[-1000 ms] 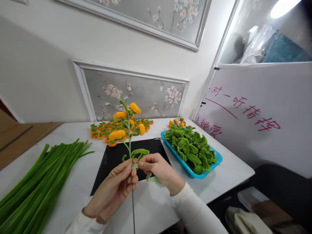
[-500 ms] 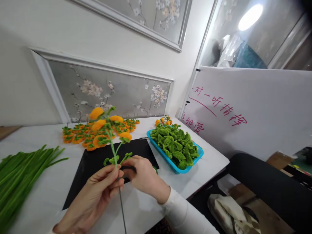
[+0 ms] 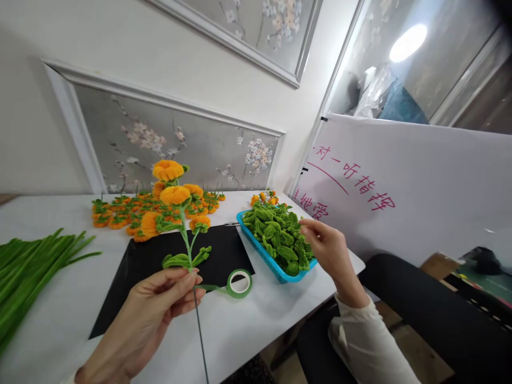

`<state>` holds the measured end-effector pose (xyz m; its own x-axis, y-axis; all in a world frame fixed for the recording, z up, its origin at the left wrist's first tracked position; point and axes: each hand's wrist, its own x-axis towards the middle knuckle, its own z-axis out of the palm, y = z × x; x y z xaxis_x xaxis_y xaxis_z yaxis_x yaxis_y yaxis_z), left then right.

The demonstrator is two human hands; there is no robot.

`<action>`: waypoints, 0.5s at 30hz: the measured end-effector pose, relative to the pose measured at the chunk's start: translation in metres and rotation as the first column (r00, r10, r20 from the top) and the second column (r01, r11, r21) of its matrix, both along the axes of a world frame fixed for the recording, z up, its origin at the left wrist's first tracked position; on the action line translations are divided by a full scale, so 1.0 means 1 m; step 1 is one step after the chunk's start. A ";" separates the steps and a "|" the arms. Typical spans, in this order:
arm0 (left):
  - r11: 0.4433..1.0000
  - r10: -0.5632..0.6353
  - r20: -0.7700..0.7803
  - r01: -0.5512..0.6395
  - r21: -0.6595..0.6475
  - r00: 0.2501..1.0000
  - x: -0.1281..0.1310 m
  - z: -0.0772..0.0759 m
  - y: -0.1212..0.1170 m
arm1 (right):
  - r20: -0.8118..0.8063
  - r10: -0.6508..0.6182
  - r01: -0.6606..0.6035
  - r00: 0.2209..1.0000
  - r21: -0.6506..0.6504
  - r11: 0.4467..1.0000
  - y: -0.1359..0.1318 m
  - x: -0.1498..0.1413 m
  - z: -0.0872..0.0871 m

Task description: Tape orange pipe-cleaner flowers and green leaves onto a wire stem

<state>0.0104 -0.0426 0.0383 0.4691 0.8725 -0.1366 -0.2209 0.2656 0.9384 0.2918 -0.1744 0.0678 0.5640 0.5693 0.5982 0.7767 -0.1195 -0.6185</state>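
Note:
Pinched in my left hand [image 3: 160,301] is the stem of an upright chenille flower spray [image 3: 182,224], with several orange pumpkin-like blooms and green leaves low on the stem. A thin dark wire runs down below the fingers. From my left fingertips a strip leads to a roll of green tape [image 3: 239,284] hanging or standing just right of the hand. My right hand [image 3: 330,248] is at the right side of a blue basket [image 3: 260,250] heaped with green chenille leaves [image 3: 280,234]. Its thumb and index finger are close together at the pile's edge; what lies between them is hard to make out.
Orange chenille pieces [image 3: 116,213] with green tops lie along the wall. A black mat [image 3: 156,261] lies on the white table [image 3: 236,330]. Green chenille stems [image 3: 36,277] are at the left, a small orange bunch [image 3: 264,198] behind the basket, a dark chair [image 3: 408,298] at the right.
My right hand has left the stem and moved right to the leaf basket. The tape roll now shows beside my left hand, which still holds the spray.

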 end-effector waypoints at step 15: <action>0.997 0.027 0.004 -0.027 0.067 1.000 -0.004 -0.005 0.004 | 0.491 -0.100 0.380 0.866 -0.512 0.771 0.057 -0.006 -0.006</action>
